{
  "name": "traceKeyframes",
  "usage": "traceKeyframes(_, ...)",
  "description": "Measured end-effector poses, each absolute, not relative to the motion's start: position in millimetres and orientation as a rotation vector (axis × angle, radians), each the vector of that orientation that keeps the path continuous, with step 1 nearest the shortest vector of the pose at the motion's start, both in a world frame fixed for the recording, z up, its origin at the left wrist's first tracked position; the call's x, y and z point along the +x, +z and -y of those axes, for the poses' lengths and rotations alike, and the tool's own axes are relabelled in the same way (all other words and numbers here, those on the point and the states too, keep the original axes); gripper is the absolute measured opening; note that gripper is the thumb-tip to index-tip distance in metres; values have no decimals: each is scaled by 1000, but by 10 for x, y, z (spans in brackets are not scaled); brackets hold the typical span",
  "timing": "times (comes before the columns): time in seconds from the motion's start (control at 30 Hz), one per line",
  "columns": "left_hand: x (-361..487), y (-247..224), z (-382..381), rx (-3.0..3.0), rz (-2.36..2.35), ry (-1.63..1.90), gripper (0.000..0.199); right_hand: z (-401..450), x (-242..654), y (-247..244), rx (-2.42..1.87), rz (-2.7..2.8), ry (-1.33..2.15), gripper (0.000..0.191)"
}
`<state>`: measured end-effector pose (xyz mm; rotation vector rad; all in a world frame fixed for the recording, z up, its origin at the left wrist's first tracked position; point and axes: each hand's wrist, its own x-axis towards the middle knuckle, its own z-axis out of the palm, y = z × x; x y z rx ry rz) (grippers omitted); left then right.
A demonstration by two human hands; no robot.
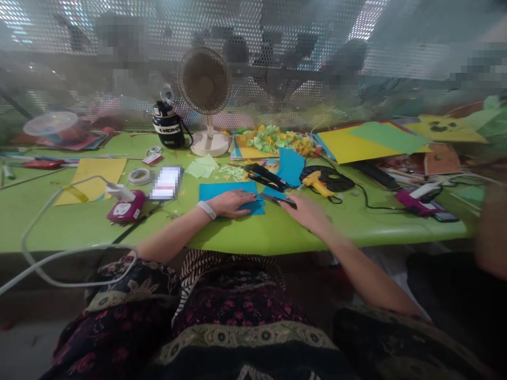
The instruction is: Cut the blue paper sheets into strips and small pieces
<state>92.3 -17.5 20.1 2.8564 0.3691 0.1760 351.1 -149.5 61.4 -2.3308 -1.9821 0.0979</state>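
My left hand (233, 203) lies on a sheet of blue paper (208, 191) near the table's front edge, its fingers flat and pressing the sheet down. To its right, my right hand (306, 212) is closed around the dark handle of a cutter knife (273, 199). The blade points left, toward the paper's right edge and my left fingertips. A smaller blue strip shows beside the blade. Just beyond lies a black stapler-like tool (266, 177), and a curved blue paper piece (291, 166) rests behind it.
A yellow glue gun (317, 183) with a black cord lies right of my hands. Behind stand a fan (209, 142), a black bottle (168, 126) and a heap of paper scraps (273, 140). Leftward are a phone (165, 183), a tape roll (138, 176) and a purple power adapter (127, 207).
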Motion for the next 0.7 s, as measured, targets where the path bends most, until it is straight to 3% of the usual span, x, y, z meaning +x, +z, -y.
traceKeyframes(0.33, 897, 252, 216, 2870, -405, 176, 62, 1541, 3600, 574, -2329, 2060, 29, 51)
traceKeyframes(0.7, 633, 239, 329, 2870, -508, -26, 87, 1437, 3585, 520, -2244, 2029, 91, 48)
